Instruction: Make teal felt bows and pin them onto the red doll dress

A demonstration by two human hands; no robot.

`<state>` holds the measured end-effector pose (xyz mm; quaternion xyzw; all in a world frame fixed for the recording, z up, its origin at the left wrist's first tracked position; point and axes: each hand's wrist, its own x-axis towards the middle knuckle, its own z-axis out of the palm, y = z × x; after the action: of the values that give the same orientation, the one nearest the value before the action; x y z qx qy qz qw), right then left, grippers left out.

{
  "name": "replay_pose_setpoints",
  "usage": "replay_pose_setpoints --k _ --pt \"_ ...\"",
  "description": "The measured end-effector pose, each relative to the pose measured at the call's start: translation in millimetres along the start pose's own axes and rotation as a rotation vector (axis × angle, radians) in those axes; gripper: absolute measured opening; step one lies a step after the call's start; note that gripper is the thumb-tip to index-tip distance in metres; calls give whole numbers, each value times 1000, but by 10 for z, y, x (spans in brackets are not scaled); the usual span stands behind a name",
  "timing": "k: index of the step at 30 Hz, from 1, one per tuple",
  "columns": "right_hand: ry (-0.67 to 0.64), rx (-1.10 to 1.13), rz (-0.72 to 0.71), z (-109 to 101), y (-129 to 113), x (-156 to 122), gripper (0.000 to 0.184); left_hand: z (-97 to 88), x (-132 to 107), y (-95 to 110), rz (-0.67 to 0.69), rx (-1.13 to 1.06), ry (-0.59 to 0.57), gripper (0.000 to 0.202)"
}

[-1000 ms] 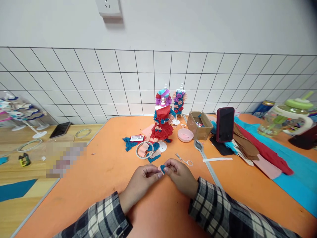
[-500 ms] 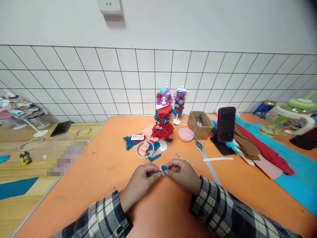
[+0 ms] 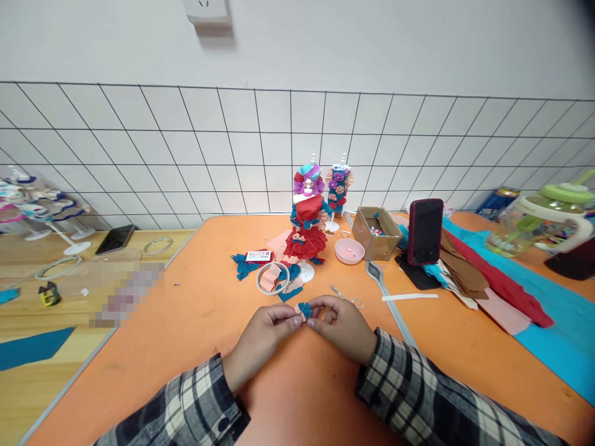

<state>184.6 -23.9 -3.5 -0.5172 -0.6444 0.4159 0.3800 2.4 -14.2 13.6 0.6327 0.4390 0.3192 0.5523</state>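
Low over the orange table point(image 3: 186, 322), my left hand point(image 3: 264, 341) and my right hand point(image 3: 341, 328) meet fingertip to fingertip. Both pinch a small folded piece of blue and pink paper point(image 3: 304, 310). The fingers of each hand are curled and pressed on it. Just beyond my right hand lie small scissors point(image 3: 346, 296). Further back stands a paper doll in a red and blue dress point(image 3: 305, 229), and a ring of tape point(image 3: 273, 279) lies on blue and pink scraps.
A second paper doll point(image 3: 337, 189), a pink dish point(image 3: 349, 251), a cardboard box point(image 3: 375, 233) and a phone on a stand point(image 3: 424, 232) sit behind. Sheets of coloured paper point(image 3: 502, 285) and a green-lidded jug point(image 3: 542, 223) lie to the right. A wooden table point(image 3: 56, 347) adjoins on the left.
My hands have stayed in place while the fingers worked the small paper piece, which now sticks up a little higher between the fingertips. The view has shifted slightly.
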Motion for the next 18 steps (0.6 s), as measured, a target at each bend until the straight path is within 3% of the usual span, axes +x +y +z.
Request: replay_pose_setpoints --k 4,11,18 --pt "23 -23 -46 -7 -11 -1 11 0 0 8 -20 -42 -3 23" --pt "36 -40 -58 5 -20 -8 11 -5 27 -28 -3 13 -16 22" --pt "-14 39 42 2 5 11 10 -17 6 -26 -39 -50 -15 20"
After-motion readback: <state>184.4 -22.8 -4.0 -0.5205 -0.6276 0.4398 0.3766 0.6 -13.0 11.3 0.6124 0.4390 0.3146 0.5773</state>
